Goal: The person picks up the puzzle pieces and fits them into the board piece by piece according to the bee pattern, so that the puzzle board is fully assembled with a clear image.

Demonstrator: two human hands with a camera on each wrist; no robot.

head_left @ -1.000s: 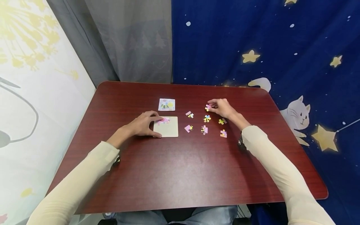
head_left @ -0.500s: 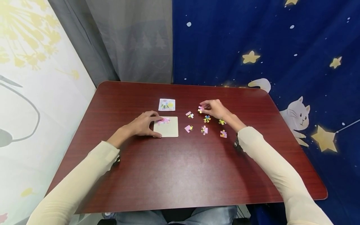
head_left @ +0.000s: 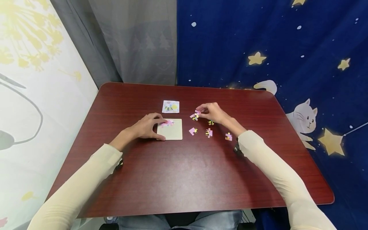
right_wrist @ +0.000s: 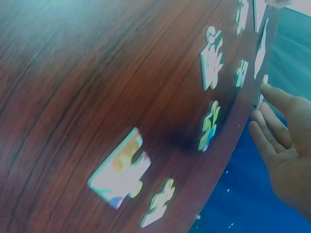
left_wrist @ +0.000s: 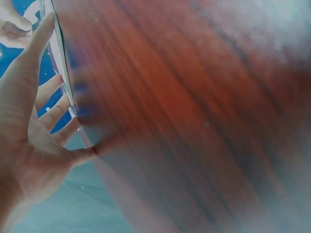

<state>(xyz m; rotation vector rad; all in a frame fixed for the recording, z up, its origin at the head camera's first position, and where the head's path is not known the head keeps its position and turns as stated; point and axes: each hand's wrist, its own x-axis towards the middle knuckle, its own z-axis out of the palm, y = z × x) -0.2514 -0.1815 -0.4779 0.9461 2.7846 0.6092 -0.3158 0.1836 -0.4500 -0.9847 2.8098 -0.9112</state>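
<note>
My left hand (head_left: 146, 126) rests at the left side of a cream puzzle board (head_left: 173, 134), thumb at its lower left corner and fingers spread toward its upper part. A pink puzzle piece (head_left: 170, 123) lies at the board's upper left, partly under those fingers. Between thumb and fingers, my right hand (head_left: 214, 113) pinches a pink jigsaw piece (head_left: 197, 112). From the head view, this piece is just above a loose piece (head_left: 195, 118) and overlaps it. In the right wrist view the held piece (right_wrist: 262, 92) shows edge-on at the fingertips.
A picture card with a bee (head_left: 171, 107) lies behind the board. Several loose pieces, among them a pink one (head_left: 193, 131), a striped one (head_left: 209, 133) and a purple one (head_left: 228, 136), lie right of the board on the dark red table (head_left: 178, 179).
My right hand has carried the pink jigsaw piece leftward, from the right of the loose pieces to near the board. My left hand has stayed in place.
</note>
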